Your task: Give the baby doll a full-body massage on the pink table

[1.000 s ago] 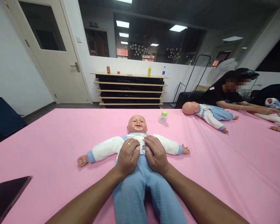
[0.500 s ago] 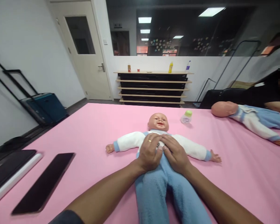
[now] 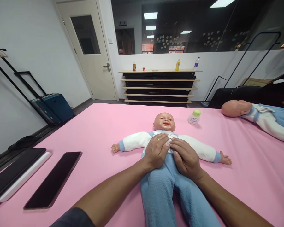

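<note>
Left hand (image 3: 156, 151) and right hand (image 3: 186, 156) rest palm-down on the doll's (image 3: 169, 167) front, fingers loosely curved, gripping nothing. Doll lies face-up, legs nearest; probably light, suit soft and non-slip, head (image 3: 164, 121) likely stiff, not fragile; best hold round torso. Pink tabletop (image 3: 98, 129): phone (image 3: 53, 179) left, green-capped bottle (image 3: 194, 117) farther, second doll (image 3: 265, 115) right. Behind: shelving (image 3: 159, 85), door (image 3: 88, 63), dark window (image 3: 198, 26).
</note>
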A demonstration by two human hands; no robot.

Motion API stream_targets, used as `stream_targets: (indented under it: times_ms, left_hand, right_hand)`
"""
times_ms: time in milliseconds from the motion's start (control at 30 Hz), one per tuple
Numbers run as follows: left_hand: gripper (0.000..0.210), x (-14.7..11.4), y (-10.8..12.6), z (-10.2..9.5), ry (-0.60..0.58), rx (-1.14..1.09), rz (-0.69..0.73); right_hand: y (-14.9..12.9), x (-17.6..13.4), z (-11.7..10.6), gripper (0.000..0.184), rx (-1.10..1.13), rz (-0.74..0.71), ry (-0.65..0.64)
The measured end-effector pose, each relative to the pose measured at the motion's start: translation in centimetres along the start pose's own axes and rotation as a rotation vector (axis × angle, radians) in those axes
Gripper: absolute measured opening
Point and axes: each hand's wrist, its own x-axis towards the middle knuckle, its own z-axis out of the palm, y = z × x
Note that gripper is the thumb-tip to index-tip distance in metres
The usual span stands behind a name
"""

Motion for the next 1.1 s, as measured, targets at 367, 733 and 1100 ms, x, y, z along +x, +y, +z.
stream_targets:
  times_ms: [367, 733, 1100]
  left_hand:
    - [0.044, -0.9, 0.0, -0.4, 0.103, -0.011, 0.189]
    - [0.038, -0.3, 0.6, -0.8, -0.059, -0.065, 0.177]
    - [0.042, -0.5, -0.2, 0.2, 0.053, 0.074, -0.104]
  right_hand:
    - [0.8, 0.8, 0.7, 0.043, 0.009, 0.191, -0.209]
    - [1.5, -0.7, 1.5, 0.049, -0.090, 0.467, -0.128]
    - [0.0, 0.4, 0.2, 0.035, 0.059, 0.006, -0.181]
